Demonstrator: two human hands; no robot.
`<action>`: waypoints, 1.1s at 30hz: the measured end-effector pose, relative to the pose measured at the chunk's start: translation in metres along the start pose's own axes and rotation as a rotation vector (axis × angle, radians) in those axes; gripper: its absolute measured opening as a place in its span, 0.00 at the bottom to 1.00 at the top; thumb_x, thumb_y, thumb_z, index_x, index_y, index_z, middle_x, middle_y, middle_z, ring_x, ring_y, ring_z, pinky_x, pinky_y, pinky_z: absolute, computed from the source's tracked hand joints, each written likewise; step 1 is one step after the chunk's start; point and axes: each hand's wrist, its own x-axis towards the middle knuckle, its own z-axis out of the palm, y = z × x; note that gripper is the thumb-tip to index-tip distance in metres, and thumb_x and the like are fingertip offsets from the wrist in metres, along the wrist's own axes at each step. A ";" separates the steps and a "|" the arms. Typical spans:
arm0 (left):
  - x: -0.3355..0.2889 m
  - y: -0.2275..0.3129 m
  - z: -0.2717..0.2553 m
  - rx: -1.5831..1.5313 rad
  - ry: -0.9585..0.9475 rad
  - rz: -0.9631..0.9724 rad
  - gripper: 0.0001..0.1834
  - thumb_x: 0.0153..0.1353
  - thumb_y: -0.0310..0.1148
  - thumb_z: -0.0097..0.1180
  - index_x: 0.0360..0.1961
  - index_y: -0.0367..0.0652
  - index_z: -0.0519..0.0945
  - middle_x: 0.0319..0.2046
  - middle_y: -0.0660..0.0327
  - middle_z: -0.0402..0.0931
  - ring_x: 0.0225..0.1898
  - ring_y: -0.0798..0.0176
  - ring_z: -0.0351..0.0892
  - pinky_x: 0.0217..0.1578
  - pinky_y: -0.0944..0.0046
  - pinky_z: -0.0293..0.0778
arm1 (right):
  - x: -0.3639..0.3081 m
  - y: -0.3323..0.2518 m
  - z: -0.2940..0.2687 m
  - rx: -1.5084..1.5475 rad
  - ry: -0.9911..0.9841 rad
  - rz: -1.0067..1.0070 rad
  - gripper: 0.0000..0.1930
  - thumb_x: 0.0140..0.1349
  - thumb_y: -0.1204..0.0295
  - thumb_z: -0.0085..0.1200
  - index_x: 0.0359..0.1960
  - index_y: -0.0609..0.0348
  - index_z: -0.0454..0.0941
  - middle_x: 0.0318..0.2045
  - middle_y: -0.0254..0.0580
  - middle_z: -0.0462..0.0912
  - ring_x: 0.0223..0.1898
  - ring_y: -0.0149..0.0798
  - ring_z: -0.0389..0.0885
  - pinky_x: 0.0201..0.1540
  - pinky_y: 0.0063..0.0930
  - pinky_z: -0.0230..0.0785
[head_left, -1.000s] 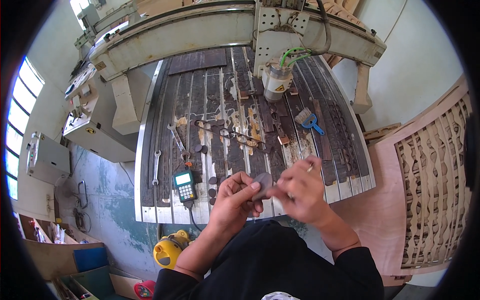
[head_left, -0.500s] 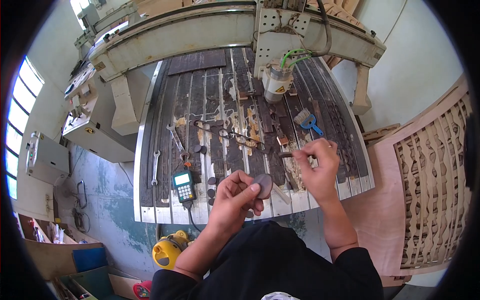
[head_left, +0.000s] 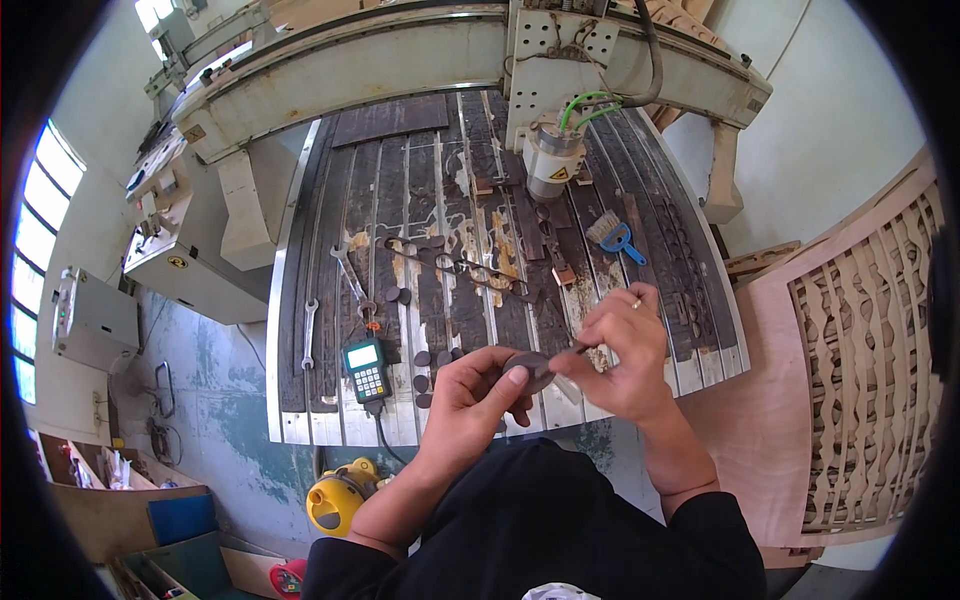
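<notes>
My left hand [head_left: 472, 396] pinches a dark brown round wooden disc [head_left: 520, 368] between thumb and fingers, low over the near edge of the machine bed. Against the disc's right side is my right hand [head_left: 625, 362], its fingers closed on a thin dark piece [head_left: 578, 348] mostly hidden by them. The tip of that piece meets or nearly meets the disc. More small dark discs [head_left: 422, 383] lie on the bed left of my left hand, and another group [head_left: 398, 295] sits farther off. A pale flat strip [head_left: 562, 388] shows below my hands.
A router spindle [head_left: 553, 165] hangs from the gantry over the slotted bed [head_left: 440, 180]. Two wrenches [head_left: 352, 278] and a handheld controller [head_left: 366, 370] lie left; a blue-handled brush [head_left: 620, 240] lies right. A cut-out dark strip [head_left: 462, 266] crosses the middle. A carved lattice panel [head_left: 870, 370] stands at right.
My right hand has come down and left, bringing the thin dark piece to the disc. My left hand still holds the disc, now tilted differently.
</notes>
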 end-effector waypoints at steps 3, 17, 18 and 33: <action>-0.001 0.003 0.002 -0.025 -0.007 -0.068 0.13 0.69 0.33 0.49 0.42 0.31 0.76 0.26 0.59 0.78 0.24 0.71 0.77 0.26 0.70 0.74 | -0.001 -0.007 -0.002 -0.024 -0.044 -0.109 0.22 0.42 0.55 0.72 0.21 0.53 0.68 0.21 0.31 0.74 0.23 0.38 0.71 0.39 0.37 0.54; 0.001 -0.006 -0.003 -0.073 -0.059 -0.074 0.12 0.68 0.33 0.49 0.39 0.31 0.75 0.25 0.57 0.78 0.22 0.68 0.77 0.22 0.69 0.73 | -0.002 0.000 0.000 0.031 -0.064 -0.074 0.21 0.41 0.58 0.72 0.18 0.51 0.68 0.19 0.30 0.72 0.22 0.37 0.69 0.38 0.37 0.52; 0.002 -0.006 -0.002 -0.082 -0.034 -0.075 0.12 0.67 0.32 0.49 0.39 0.31 0.75 0.26 0.55 0.78 0.21 0.66 0.77 0.20 0.69 0.73 | -0.001 0.005 0.001 0.018 -0.018 -0.017 0.21 0.43 0.58 0.71 0.16 0.50 0.68 0.19 0.30 0.71 0.22 0.37 0.68 0.38 0.37 0.51; -0.004 0.000 0.000 -0.003 -0.068 0.040 0.12 0.67 0.33 0.49 0.38 0.31 0.75 0.25 0.56 0.78 0.22 0.67 0.78 0.22 0.69 0.73 | -0.021 0.010 0.002 0.313 0.096 0.290 0.19 0.46 0.63 0.71 0.19 0.55 0.69 0.17 0.31 0.74 0.20 0.34 0.71 0.40 0.30 0.56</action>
